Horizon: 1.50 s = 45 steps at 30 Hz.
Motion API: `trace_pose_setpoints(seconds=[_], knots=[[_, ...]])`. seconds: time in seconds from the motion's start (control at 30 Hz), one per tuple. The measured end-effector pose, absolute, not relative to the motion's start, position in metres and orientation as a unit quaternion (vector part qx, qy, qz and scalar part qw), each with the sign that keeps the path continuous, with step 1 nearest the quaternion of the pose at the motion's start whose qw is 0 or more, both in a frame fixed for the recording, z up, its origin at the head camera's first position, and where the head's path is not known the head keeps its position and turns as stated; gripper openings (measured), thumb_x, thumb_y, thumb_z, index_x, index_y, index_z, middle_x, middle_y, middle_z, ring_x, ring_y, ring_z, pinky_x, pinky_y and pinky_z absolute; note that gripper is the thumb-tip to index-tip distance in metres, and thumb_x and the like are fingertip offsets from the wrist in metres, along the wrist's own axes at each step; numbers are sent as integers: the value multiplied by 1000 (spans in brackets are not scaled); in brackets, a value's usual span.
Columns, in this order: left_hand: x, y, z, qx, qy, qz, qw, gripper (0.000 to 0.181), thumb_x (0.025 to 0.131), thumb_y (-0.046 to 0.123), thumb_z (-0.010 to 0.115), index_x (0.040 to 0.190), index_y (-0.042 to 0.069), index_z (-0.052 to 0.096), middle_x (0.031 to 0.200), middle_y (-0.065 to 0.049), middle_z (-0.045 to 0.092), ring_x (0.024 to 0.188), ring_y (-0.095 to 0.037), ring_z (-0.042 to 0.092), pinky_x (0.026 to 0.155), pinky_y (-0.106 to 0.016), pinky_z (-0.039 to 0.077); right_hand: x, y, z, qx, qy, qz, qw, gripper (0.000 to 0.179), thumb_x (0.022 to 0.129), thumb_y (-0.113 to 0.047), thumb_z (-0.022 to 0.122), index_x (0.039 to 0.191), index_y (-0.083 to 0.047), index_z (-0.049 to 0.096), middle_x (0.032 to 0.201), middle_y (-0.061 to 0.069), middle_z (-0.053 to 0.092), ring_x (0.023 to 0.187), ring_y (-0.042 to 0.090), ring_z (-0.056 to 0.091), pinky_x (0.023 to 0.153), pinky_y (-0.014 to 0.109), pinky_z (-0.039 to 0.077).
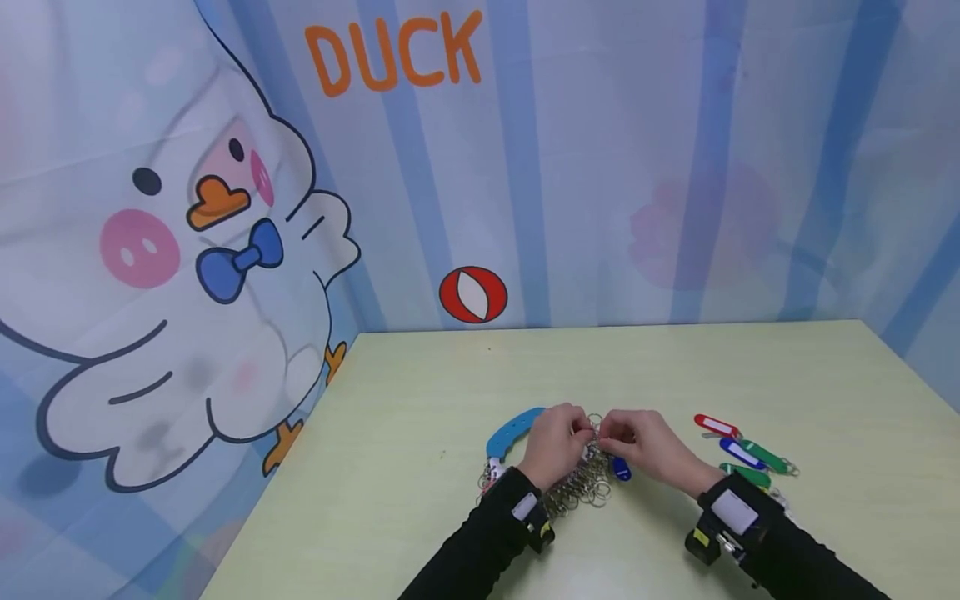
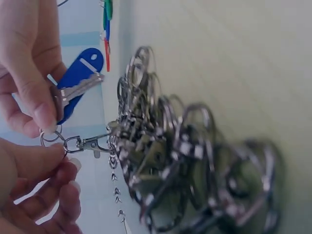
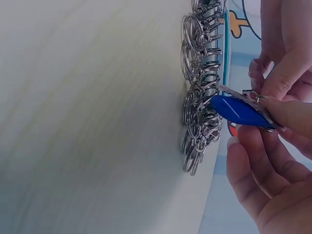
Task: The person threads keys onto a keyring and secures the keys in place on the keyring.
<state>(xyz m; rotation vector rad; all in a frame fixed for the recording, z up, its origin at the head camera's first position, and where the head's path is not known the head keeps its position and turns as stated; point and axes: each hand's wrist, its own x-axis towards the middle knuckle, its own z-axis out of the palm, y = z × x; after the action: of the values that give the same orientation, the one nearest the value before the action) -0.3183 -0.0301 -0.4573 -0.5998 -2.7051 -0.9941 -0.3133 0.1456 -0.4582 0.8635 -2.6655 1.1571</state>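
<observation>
My left hand (image 1: 555, 446) pinches a small swivel clasp (image 2: 90, 145) at its ring end. Facing it, my right hand (image 1: 651, 440) holds a silver key (image 2: 82, 89) and a blue key tag (image 3: 236, 111) between thumb and fingers. A thin split ring (image 2: 50, 138) lies between the two sets of fingertips; whether the key is threaded on it is hidden. The clasp's other end reaches a heap of metal rings and clasps (image 2: 151, 146), which hangs along a curved blue strip (image 1: 512, 433) beneath and left of the hands.
Right of the hands lie several loose key tags: a red one (image 1: 716, 426), a blue one (image 1: 742, 452) and green ones (image 1: 768, 457). The pale table (image 1: 420, 375) ends at a printed duck backdrop (image 1: 585, 167).
</observation>
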Motion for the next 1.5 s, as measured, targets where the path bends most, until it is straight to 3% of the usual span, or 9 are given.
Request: trace_pose_setpoints(seconds=[0.27, 0.5, 0.6, 1.1, 1.33, 1.5], knots=[[-317, -32, -455, -169, -904, -389, 48, 10, 89, 9, 65, 81, 7, 70, 75, -1, 65, 58, -2, 46, 55, -16, 37, -314, 146, -457, 299, -876, 374, 54, 4, 89, -12, 67, 86, -12, 66, 76, 0, 67, 65, 1, 54, 60, 20, 46], [-316, -31, -454, -264, -916, -265, 144, 5, 88, 8, 66, 84, 12, 66, 78, 1, 61, 69, -6, 51, 63, -14, 39, -319, 150, -454, 312, -866, 389, 41, 6, 90, -14, 66, 84, -13, 66, 77, 2, 68, 66, 0, 53, 61, 20, 44], [-316, -30, -456, -263, -916, -258, 156, 9, 87, 8, 67, 80, 13, 68, 75, 3, 61, 68, -5, 52, 63, -13, 39, -319, 151, -453, 308, -865, 394, 34, 7, 90, -14, 66, 84, -12, 66, 76, 2, 68, 66, 1, 52, 60, 20, 44], [-316, -28, -458, -137, -900, -412, 46, 9, 85, 4, 68, 76, 5, 69, 77, -3, 68, 61, -3, 48, 56, -16, 39, -309, 145, -453, 314, -889, 327, 56, 8, 87, -10, 68, 82, -15, 65, 74, -8, 62, 63, -1, 50, 59, 19, 43], [-314, -28, -455, -247, -922, -276, 114, 4, 89, 11, 67, 85, 12, 65, 78, 2, 61, 68, -4, 48, 61, -14, 39, -311, 147, -449, 316, -869, 378, 47, 5, 90, -13, 66, 85, -12, 65, 82, 3, 69, 71, 3, 59, 65, 21, 48], [-315, -29, -457, -261, -919, -269, 121, 11, 89, 12, 67, 79, 13, 67, 72, 4, 63, 64, -2, 50, 60, -13, 40, -312, 147, -448, 312, -869, 381, 38, 5, 91, -15, 65, 86, -14, 65, 82, 3, 69, 69, 1, 55, 64, 20, 47]])
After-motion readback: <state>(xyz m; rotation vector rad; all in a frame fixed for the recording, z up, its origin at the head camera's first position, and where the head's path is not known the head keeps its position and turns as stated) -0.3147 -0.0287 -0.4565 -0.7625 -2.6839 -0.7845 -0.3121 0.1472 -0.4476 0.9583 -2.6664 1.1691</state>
